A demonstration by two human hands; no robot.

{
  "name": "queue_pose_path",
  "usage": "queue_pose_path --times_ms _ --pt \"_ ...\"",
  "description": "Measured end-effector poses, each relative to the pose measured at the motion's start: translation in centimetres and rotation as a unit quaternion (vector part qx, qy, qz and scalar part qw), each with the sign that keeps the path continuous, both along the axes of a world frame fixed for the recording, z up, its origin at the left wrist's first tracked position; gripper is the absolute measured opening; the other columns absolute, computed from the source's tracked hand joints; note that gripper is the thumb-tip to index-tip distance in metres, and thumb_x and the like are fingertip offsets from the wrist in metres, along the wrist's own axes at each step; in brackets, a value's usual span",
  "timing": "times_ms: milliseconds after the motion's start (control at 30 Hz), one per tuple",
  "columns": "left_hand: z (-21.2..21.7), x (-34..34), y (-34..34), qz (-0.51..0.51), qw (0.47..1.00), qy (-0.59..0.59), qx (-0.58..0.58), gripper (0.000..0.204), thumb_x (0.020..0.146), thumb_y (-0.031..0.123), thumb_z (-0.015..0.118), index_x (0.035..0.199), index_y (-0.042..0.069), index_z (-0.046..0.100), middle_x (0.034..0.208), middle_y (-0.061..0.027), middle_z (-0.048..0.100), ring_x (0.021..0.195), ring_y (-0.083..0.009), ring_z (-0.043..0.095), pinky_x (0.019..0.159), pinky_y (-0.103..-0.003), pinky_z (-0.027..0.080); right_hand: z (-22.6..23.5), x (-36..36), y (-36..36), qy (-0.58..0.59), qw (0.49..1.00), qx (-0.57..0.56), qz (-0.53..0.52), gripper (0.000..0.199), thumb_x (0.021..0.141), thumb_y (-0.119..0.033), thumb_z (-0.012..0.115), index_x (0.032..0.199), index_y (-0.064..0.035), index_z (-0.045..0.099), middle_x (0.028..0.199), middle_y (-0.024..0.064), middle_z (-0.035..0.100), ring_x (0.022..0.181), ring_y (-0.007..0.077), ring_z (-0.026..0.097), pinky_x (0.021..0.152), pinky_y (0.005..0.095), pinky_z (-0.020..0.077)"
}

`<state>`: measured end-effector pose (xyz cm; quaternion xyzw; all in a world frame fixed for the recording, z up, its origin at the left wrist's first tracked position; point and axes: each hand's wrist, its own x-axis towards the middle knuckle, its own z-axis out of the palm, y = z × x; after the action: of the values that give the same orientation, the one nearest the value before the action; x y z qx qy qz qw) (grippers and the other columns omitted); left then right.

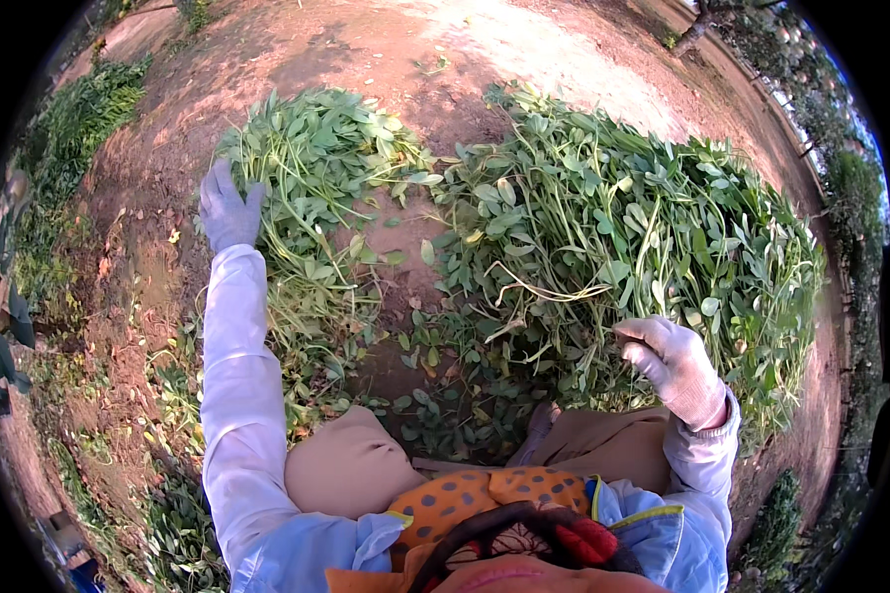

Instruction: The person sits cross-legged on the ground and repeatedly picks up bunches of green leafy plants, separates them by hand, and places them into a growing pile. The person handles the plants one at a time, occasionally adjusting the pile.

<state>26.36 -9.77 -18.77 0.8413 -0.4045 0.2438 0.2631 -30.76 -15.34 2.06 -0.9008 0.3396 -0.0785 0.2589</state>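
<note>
Head view shows our left hand (229, 211) spread flat on the smaller leafy pile (316, 178) at ten o'clock, while our right hand (674, 368) pinches stems from the bigger pile (613, 247) at three o'clock, pulling them loose.

Matt cloth gloves (229, 210), leafy green plants (603, 237), rough reddish dirt ground (366, 49)

We see the smaller plant heap (311, 188) lying left of the large plant heap (623, 247), bare soil (415, 237) between them; our left hand (229, 212) rests on its left edge, our right hand (674, 364) at the large heap's near edge.
</note>
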Motion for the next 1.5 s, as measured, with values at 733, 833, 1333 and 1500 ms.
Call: queue_pose_path --times_ms 733,833,1333,1500 --pt "-4.1 -3.5 5.5 -0.110 0.978 -0.006 0.175 0.052 0.089 0.035 0.060 0.135 0.014 0.048 0.143 -0.0089 0.046 0.131 -0.0304 0.045 0.112 -0.053 0.028 -0.2 -5.8 -1.2 -0.123 0.985 -0.005 -0.122 0.021 0.091 -0.011 0.061 0.110 -0.0019 0.065 0.092 0.0150 0.067 0.085 0.0279 0.067 0.076 0.0351 0.0506" --pt "1.0 -5.9 7.6 -0.107 0.978 0.002 0.181 0.053 0.090 0.035 0.059 0.138 0.015 0.049 0.122 -0.0128 0.061 0.117 -0.0324 0.054 0.110 -0.050 0.030 -0.4 -8.9 -2.3 -0.133 0.974 -0.041 -0.176 0.021 0.092 -0.010 0.058 0.110 0.0003 0.065 0.082 0.0082 0.067 0.074 0.0143 0.064 0.070 0.0279 0.0514" --pt "28.3 -30.0 10.4 -0.424 0.882 -0.194 0.069 0.063 0.071 -0.003 0.072 0.129 0.010 0.053 0.137 -0.0176 0.047 0.125 -0.0380 0.047 0.104 -0.045 0.041 -7.9 -4.7 -10.9 0.082 0.965 -0.107 -0.225 0.043 0.089 -0.047 0.059 0.103 -0.0071 0.069 0.096 0.0145 0.070 0.092 0.0325 0.067 0.081 0.0417 0.0520" --pt "25.7 -36.1 12.1 -0.503 0.843 -0.159 0.107 0.062 0.072 0.002 0.072 0.131 0.011 0.053 0.135 -0.0164 0.048 0.125 -0.0369 0.048 0.102 -0.044 0.042 -8.8 -0.8 -10.5 0.131 0.940 -0.090 -0.302 0.043 0.090 -0.042 0.056 0.114 -0.0081 0.068 0.107 0.0127 0.071 0.098 0.0310 0.068 0.083 0.0399 0.0519"
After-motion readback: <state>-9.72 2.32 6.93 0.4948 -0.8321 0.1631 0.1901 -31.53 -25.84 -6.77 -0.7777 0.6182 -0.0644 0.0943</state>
